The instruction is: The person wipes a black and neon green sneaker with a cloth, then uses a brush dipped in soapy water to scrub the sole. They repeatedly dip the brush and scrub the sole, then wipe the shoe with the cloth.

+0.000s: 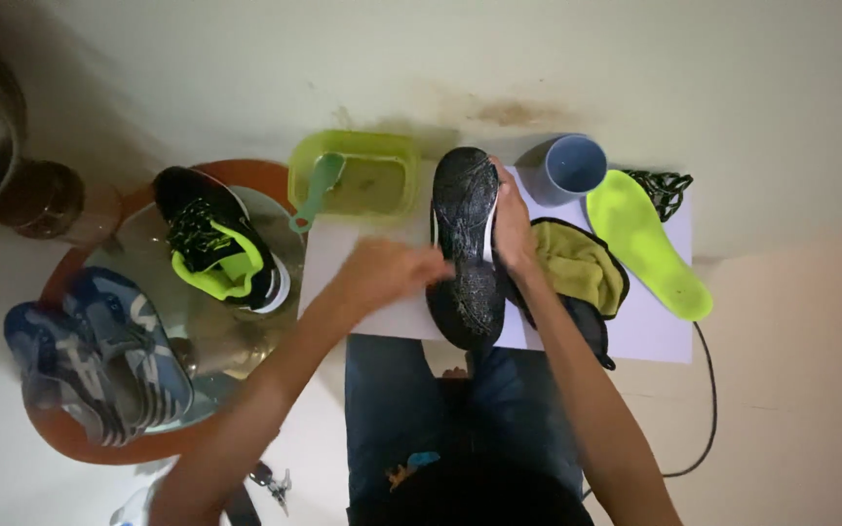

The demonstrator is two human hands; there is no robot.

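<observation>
Gripping black shoe (467,248) sole-up, white sheet (655,331), pale floor (791,88)

black shoe (466,248) | sole up, wet | upright over white board, both hands

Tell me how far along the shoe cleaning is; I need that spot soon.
Looks done: the neon insole and laces are out on the white sheet. In hand: the right hand steadies the black shoe sole-up while the blurred left hand works at it. Left: its mate and the blue-grey pair sit in the basin.
</observation>
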